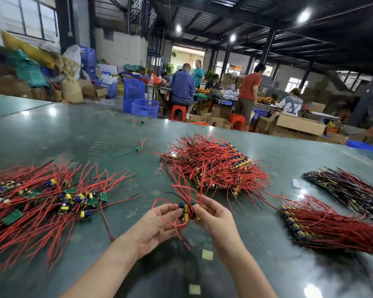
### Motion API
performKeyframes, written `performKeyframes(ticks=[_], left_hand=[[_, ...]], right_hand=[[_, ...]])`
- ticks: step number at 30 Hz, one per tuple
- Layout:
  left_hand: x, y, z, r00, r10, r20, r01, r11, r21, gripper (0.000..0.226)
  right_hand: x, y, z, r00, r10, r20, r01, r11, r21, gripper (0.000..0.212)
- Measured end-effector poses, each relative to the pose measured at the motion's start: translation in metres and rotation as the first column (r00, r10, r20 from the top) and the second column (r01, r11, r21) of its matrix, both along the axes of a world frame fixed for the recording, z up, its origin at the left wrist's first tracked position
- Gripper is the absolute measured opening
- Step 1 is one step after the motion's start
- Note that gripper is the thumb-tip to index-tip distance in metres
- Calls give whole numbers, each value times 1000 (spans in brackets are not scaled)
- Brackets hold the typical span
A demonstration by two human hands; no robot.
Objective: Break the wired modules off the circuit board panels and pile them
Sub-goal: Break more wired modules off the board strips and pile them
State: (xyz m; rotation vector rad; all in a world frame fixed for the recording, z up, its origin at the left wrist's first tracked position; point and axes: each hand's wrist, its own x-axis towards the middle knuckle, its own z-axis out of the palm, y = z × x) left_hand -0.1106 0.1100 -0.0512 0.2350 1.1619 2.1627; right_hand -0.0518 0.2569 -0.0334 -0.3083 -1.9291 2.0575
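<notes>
Both hands hold a short strip of wired modules (186, 211) above the green table (267, 244), near the front centre. My left hand (157, 224) pinches its left end and my right hand (213, 216) pinches its right end, red wires looping up and down from it. A pile of separated modules (52, 201) with green boards and red wires lies at the left. A heap of wired panels (215, 166) sits straight ahead. More stacked panels (323, 224) lie at the right, and a darker stack (349, 188) is behind them.
Two stray single modules (138, 148) (142, 121) lie further back on the table. A scrap of white paper (297, 183) lies at the right. Yellow stickers (207, 254) mark the table near me. Several people work at tables beyond, among blue crates (144, 107) and cardboard boxes (299, 123).
</notes>
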Motion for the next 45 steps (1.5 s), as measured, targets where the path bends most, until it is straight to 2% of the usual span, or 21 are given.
performKeyframes(ticks=[3,6,8,10,12,15,20,24,29,35,42,45], left_hand=[[-3,-3,-1,999,-3,-35,2,999,-34,24],[-5,-7,-1,997,-37,-70,36,999,-20,24],[-3,-5,-1,990,-51,-135,48,999,-26,37],[2,0,-3,966,-3,-260,-21,996,-89,33],[7,8,-5,933,107,-345,-156,980,-120,29],[9,14,-6,944,224,-242,-241,969,-46,15],[10,11,0,967,195,-162,-202,979,-27,27],[11,12,-3,943,262,-206,-283,956,-75,25],[14,12,-4,940,242,-241,-270,958,-93,11],[14,8,0,920,224,-321,-268,959,-97,19],[15,7,3,934,209,-291,-245,965,-95,15],[16,4,5,926,210,-313,-249,964,-90,31]], right_hand=[[2,1,0,999,18,35,-19,1000,15,14],[3,2,0,999,-33,13,32,998,61,9],[3,3,-1,997,-77,-7,78,995,64,9],[2,2,-1,995,-101,-24,102,991,82,11],[1,-1,-2,995,-95,-37,98,991,92,11],[1,-6,-4,997,-71,-31,73,994,75,11],[1,-6,-6,994,-99,-45,103,990,92,11],[-1,-9,-10,993,-114,15,111,985,131,15],[-2,-11,-13,991,-131,-23,132,951,281,24],[-2,-10,-12,991,-98,-86,123,915,384,26],[-1,-7,-11,997,-48,-66,70,914,399,29],[-1,-5,-11,997,-43,-63,65,916,396,29]])
